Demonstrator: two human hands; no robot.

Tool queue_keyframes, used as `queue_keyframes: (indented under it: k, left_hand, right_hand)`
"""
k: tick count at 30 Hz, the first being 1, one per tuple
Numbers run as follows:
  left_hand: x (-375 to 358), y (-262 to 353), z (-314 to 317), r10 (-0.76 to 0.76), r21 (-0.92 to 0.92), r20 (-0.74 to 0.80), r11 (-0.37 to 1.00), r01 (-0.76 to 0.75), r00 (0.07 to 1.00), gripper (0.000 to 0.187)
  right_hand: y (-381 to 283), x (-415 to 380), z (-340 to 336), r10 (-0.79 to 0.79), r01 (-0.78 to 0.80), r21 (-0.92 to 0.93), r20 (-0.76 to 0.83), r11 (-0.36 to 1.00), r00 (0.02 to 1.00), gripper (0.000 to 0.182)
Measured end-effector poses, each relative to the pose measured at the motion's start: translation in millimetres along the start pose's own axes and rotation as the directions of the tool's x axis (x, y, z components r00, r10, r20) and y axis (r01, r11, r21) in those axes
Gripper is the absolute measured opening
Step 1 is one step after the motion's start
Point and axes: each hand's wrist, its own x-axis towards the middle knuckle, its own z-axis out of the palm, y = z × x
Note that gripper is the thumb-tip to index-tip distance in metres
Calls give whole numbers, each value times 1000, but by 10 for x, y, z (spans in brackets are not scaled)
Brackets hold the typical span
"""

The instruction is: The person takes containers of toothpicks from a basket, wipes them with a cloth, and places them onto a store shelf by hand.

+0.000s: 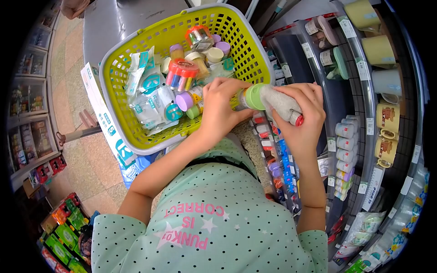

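Note:
My left hand is closed around a small clear jar with a light green lid, held on its side over the basket's near right edge. A grey cloth is bunched in my right hand, its folds against the lid end of the jar. A small red bit shows at the cloth's lower edge. Just beyond my left hand, the yellow-green basket with a grey rim holds several jars with purple, cream and green lids, two red-topped tubs of coloured pens, and white-and-teal packets.
Shelves to my right carry small white bottles, mugs and hanging packets. A white box leans at the basket's left side. Behind it is a grey surface. Another person's hand shows at the top left.

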Motion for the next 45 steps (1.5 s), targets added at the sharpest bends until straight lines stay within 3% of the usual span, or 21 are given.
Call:
queue_keyframes:
  k: [5,10,16,22,30,36,42,45]
  left_hand:
    - [47,32,-110,-24,-71,-40,997,21,999,52]
    - [129,240,-265,1,-67,-15,998,-2,1000,48]
    - [213,230,-406,-36,-124,-164,992,15,986,47]
    - [343,162,-720,-118,-185,-220,980,78,968,44]
    - [306,102,-734,-91,-87,-218,994,73,972,49]
    - [319,117,-749,-167,-163,-183,977,138,969,48]
    - [297,103,-593,-43,-111,-155,993,26,987,40]
    - [265,215,-497,-77,-118,-139,991,61,987,40]
  right_hand:
    - [-21,-83,-5,59,-38,112,-192,993,980,39]
    - [-124,-143,-131,-90,82,-41,-285,996,954,41]
    - [-30,-185,-246,2,-11,-22,-382,1000,924,36]
    - [84,-219,-270,89,-92,14,-447,996,890,33]
    - [64,-180,-174,87,-95,3,-434,995,897,33]
    - [25,-125,-124,62,-70,-5,-407,998,911,35]
    - [-127,-15,-38,-34,32,-12,-313,999,949,37]
    - [-218,28,36,-94,96,-4,-265,995,960,38]
